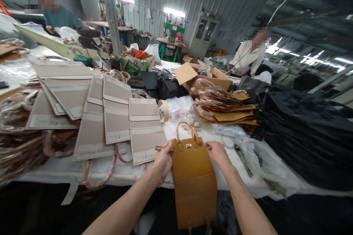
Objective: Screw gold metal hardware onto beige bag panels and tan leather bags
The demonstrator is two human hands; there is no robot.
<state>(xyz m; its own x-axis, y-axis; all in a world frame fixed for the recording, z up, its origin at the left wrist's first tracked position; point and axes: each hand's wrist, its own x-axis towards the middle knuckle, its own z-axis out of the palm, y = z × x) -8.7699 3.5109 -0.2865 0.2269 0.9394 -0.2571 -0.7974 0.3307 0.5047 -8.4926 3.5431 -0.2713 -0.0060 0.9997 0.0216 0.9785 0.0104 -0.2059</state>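
Observation:
A mustard-brown handbag panel (194, 170) lies unfolded in front of me, its lower half hanging past the table's front edge. It has a looped handle at the top, another partly visible at the bottom, and a shiny metal clasp (188, 146). My left hand (163, 159) is closed at the panel's upper left edge, with a small metal-tipped piece (158, 148) sticking out beside the fingers. At the upper right edge my right hand (217, 152) pinches the bag panel, or a small dark part beside it. Small gold-coloured metal fittings (194, 129) lie just behind the handle.
Beige-lined bag panels (146, 132) overlap on the left. Wrapped brown panels (228, 112) are stacked behind right, near an open cardboard box (212, 79). Black material (306, 136) is heaped at right, beside a dark tool (243, 159) and a ring (227, 141). Two people are farther back.

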